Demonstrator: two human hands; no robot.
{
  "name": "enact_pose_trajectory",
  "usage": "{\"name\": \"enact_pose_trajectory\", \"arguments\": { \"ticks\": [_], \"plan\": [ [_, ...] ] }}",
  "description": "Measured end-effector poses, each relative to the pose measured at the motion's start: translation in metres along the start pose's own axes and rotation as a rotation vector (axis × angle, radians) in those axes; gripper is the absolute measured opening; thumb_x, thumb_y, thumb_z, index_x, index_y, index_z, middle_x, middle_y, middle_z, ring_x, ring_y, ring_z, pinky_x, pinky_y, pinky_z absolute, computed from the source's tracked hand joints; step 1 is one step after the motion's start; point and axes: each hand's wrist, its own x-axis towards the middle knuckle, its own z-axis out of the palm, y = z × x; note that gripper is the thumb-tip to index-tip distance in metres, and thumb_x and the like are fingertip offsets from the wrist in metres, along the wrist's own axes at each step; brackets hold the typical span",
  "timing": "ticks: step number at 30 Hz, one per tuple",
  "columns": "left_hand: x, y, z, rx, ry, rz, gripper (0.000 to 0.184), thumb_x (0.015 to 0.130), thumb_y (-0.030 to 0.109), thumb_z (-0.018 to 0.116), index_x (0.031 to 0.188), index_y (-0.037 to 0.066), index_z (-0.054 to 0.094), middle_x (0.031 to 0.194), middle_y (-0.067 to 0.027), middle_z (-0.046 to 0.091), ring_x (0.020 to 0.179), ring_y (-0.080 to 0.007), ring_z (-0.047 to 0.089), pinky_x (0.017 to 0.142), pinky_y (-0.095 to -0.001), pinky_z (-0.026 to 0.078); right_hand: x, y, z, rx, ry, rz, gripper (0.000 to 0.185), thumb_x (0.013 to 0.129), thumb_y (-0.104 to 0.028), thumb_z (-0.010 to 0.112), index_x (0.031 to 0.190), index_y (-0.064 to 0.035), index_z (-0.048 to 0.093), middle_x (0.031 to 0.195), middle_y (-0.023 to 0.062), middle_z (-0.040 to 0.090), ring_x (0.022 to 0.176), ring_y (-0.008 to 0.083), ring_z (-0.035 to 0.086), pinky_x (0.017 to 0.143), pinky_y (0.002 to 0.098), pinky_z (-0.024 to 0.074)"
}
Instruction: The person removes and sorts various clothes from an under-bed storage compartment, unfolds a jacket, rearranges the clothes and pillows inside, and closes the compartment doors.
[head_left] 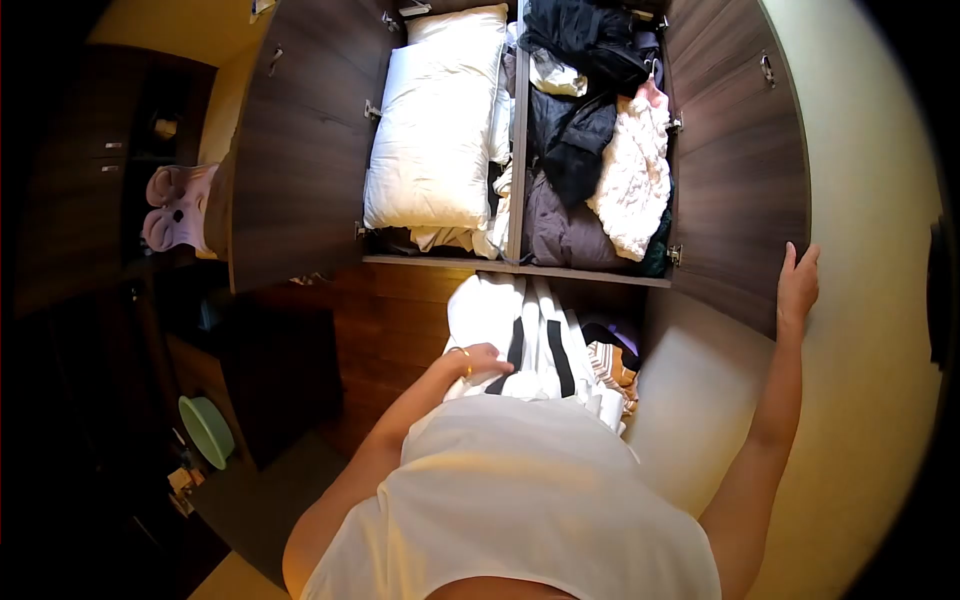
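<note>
My top [530, 490]: sleeveless, off-white, picking up a yellowish cast in places. Cloth looks smooth and thin, cut loose, with a few soft folds and creases over the front. One solid colour, plain surface. Neckline is a wide shallow curve at the bottom edge of the view. Both arms [392, 417] bare from the shoulders down. On my left wrist, one slim gold-coloured bangle [468, 364], rounded; any engraving too small to tell. Left hand [488, 361] bare, right hand [798, 285] bare too. Exact fabric of the top: can't tell.
</note>
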Motion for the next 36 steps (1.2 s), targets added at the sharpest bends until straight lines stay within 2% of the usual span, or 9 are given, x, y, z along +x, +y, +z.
{"name": "enact_pose_trajectory", "arguments": {
  "ticks": [5,8,11,13,15,16,23,31,36],
  "plan": [
    [-0.043,0.027,0.006,0.198,0.184,0.143,0.049,0.072,0.037,0.068,0.102,-0.002,0.066,0.102,-0.0186,0.066,0.098,-0.0295,0.062,0.086,-0.0326,0.047,-0.006,0.0,0.0,0.053,0.053,-0.033,0.036,0.094,-0.04,0.049,0.101,-0.0047,0.043,0.093,0.022,0.062,0.082,0.0436,0.059,0.069,0.0508,0.0469],
    [-0.115,0.043,-0.025,-0.577,0.054,0.414,0.041,0.078,0.002,0.059,0.119,0.006,0.057,0.082,-0.0035,0.063,0.071,-0.0074,0.059,0.063,-0.0203,0.047,-0.003,-0.001,-0.005,0.068,0.028,-0.022,0.035,0.094,-0.039,0.049,0.102,-0.0048,0.043,0.094,0.0216,0.063,0.083,0.0433,0.059,0.07,0.0505,0.047],
    [-0.197,0.054,-0.054,-0.793,0.078,0.634,0.036,0.082,0.008,0.064,0.117,0.002,0.058,0.073,0.0037,0.058,0.065,-0.0034,0.054,0.065,-0.0169,0.044,-0.004,0.0,0.0,0.09,0.032,-0.011,0.035,0.093,-0.038,0.05,0.104,-0.005,0.043,0.094,0.0211,0.063,0.084,0.0428,0.06,0.071,0.0501,0.0473],
    [-0.208,0.057,-0.067,-0.611,0.388,0.625,0.039,0.08,0.014,0.068,0.116,0.004,0.06,0.08,-0.0012,0.061,0.072,-0.0108,0.058,0.072,-0.0233,0.047,-0.004,0.0,0.0,0.094,0.05,-0.017,0.035,0.093,-0.037,0.05,0.105,-0.0051,0.043,0.095,0.0207,0.063,0.085,0.0423,0.06,0.072,0.0499,0.0474],
    [-0.199,0.064,-0.08,0.188,1.218,0.648,0.046,0.076,0.021,0.072,0.118,0.007,0.059,0.098,-0.0075,0.062,0.09,-0.021,0.058,0.081,-0.0314,0.046,-0.002,-0.001,-0.002,0.072,0.008,0.007,0.035,0.094,-0.037,0.05,0.106,-0.0055,0.043,0.095,0.0199,0.064,0.085,0.0415,0.061,0.072,0.0492,0.0482],
    [-0.209,0.083,-0.077,0.24,1.319,0.596,0.05,0.073,0.022,0.074,0.119,0.01,0.059,0.116,-0.0121,0.055,0.107,-0.0293,0.051,0.092,-0.0363,0.042,-0.002,-0.002,-0.003,0.068,-0.01,0.02,0.035,0.094,-0.037,0.05,0.107,-0.0056,0.043,0.095,0.0198,0.064,0.085,0.0414,0.061,0.072,0.0491,0.0484],
    [-0.157,0.082,-0.059,0.244,1.289,0.59,0.077,0.07,0.026,0.075,0.136,0.01,0.04,0.136,-0.0207,0.04,0.126,-0.0367,0.038,0.105,-0.0399,0.033,-0.004,-0.002,-0.003,0.061,0.001,0.029,0.036,0.093,-0.036,0.051,0.11,-0.0056,0.043,0.097,0.0205,0.064,0.086,0.0409,0.061,0.073,0.0491,0.0487],
    [-0.131,0.098,-0.097,0.352,1.383,0.281,0.046,0.07,0.02,0.067,0.112,0.007,0.055,0.106,-0.0174,0.057,0.098,-0.0341,0.054,0.087,-0.0401,0.045,-0.003,-0.003,-0.005,0.131,-0.01,0.042,0.037,0.092,-0.036,0.053,0.112,-0.0059,0.043,0.1,0.0204,0.063,0.089,0.0412,0.061,0.075,0.0491,0.0481],
    [-0.088,0.087,-0.102,0.387,1.148,0.201,0.025,0.077,0.013,0.058,0.1,0.005,0.062,0.094,-0.0183,0.064,0.088,-0.0352,0.062,0.08,-0.0422,0.049,-0.003,0.0,-0.002,0.095,-0.011,0.072,0.039,0.093,-0.038,0.051,0.114,-0.0064,0.043,0.104,0.0192,0.063,0.091,0.0402,0.06,0.075,0.0487,0.0481]
  ]
}}
